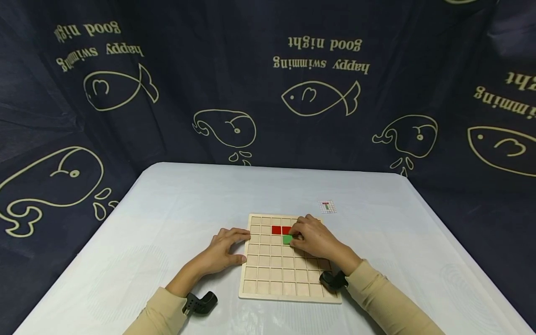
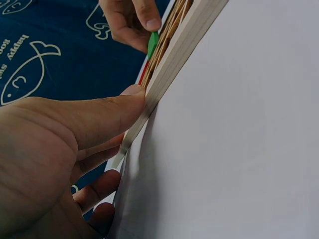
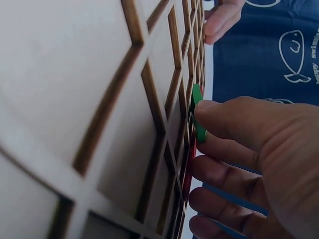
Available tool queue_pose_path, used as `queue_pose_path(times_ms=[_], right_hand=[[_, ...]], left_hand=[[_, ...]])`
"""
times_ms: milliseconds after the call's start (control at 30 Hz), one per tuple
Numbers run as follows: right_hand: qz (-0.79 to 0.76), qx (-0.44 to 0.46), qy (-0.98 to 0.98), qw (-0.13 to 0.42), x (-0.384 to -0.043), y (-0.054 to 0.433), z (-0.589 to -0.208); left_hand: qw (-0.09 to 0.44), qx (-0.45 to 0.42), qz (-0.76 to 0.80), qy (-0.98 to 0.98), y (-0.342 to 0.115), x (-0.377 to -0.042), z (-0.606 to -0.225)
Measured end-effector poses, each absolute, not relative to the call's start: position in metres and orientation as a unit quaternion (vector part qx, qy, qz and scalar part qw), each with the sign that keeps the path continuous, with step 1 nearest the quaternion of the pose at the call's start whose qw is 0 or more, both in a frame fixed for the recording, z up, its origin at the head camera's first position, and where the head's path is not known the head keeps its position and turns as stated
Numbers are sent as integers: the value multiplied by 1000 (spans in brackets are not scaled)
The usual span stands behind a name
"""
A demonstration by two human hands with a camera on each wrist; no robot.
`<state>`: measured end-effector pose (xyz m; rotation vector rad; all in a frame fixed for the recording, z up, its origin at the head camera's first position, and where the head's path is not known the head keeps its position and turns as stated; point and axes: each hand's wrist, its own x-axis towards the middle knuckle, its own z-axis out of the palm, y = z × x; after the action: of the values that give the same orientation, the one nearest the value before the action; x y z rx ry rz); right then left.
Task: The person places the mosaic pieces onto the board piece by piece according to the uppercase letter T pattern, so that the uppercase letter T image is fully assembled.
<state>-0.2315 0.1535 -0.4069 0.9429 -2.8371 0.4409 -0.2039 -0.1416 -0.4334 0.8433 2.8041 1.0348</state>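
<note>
A wooden grid board [image 1: 270, 274] lies on the table, with red square tiles [image 1: 276, 230] in a row of cells near its far side. My right hand [image 1: 315, 237] pinches a green square tile [image 1: 287, 239] between thumb and finger, just below the red ones. In the right wrist view the green tile [image 3: 199, 112] stands tilted at the board's surface. My left hand [image 1: 222, 251] rests at the board's left edge, its thumb and fingers fairly straight against the rim. The left wrist view has the left thumb [image 2: 132, 92] on the board's edge [image 2: 164, 74].
A small pattern card [image 1: 327, 207] with a red and green T on a grid lies beyond the board's far right corner. The white-covered table [image 1: 201, 186] meets a dark curtain [image 1: 259, 83] printed with fish and whales. Each wrist wears a black camera band [image 1: 203, 303].
</note>
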Motion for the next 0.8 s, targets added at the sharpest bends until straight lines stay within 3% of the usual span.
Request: queue_pose_path(times_ms=[800], right_hand=[[136,319,-935,71,-234,154,-410]], left_hand=[[17,270,336,902,-141,-204,-433]])
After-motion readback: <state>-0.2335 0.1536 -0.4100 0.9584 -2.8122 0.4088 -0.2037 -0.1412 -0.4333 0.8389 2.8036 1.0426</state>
